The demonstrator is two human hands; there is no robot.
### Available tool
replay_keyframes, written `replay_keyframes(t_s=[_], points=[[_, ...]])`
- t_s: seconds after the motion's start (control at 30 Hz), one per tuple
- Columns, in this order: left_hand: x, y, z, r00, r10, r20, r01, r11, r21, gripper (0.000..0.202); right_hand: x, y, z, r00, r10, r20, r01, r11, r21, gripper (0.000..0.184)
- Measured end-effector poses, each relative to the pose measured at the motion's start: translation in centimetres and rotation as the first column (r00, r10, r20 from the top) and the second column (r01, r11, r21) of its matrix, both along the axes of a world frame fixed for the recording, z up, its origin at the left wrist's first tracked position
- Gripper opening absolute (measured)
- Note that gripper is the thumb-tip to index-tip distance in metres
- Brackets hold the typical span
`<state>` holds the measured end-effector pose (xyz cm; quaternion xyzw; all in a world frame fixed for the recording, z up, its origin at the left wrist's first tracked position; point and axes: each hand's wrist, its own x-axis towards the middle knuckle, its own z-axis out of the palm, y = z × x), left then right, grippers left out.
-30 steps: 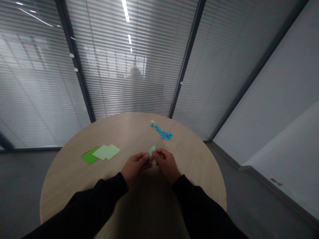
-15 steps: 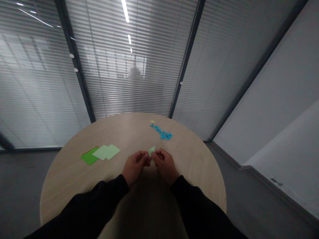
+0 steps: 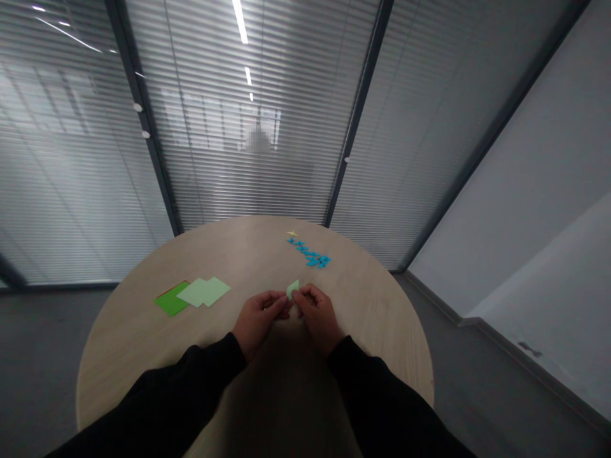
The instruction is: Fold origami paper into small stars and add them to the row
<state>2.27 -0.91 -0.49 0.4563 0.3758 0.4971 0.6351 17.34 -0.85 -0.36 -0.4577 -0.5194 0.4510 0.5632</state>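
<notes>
Both hands meet over the middle of a round wooden table (image 3: 143,337). My left hand (image 3: 258,320) and my right hand (image 3: 319,315) pinch a small folded piece of light green paper (image 3: 293,289) between their fingertips, held just above the tabletop. Both hands are closed on it. Black sleeves cover both forearms. What the fingers do to the folds is too small to see.
Sheets of light green and darker green paper (image 3: 193,294) lie fanned on the table's left. A row of several small blue folded pieces (image 3: 310,254) runs along the far right, with a small yellow one (image 3: 293,233) at its far end. Glass walls with blinds stand behind.
The hands and the green paper have shifted only slightly; the paper's tip sits a touch differently between the fingers. Nothing else on the table moved.
</notes>
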Motion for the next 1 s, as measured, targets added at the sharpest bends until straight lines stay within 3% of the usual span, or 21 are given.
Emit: replay_keyframes(t_s=[0.13,0.4,0.77,1.0], points=[[-0.17,0.05,0.33,0.994,0.034,-0.105,-0.028,0.998,0.056,0.035,0.02,0.05,-0.02,0.999,0.037,-0.029,-0.038,0.999,-0.025,0.029],[-0.36,0.3,0.35,0.985,0.005,-0.172,0.011,0.996,0.092,0.034,0.39,0.21,0.06,0.998,0.039,-0.048,-0.04,0.999,-0.034,0.029],[-0.38,0.06,0.44,0.977,-0.051,-0.205,0.07,0.994,0.089,0.032,0.85,0.22,0.43,0.995,0.079,-0.066,-0.083,0.995,-0.056,0.03],[-0.3,0.04,0.28,0.994,-0.039,-0.103,0.046,0.997,0.061,0.044,0.8,0.42,0.15,0.993,0.115,-0.036,-0.116,0.992,-0.05,0.032]])
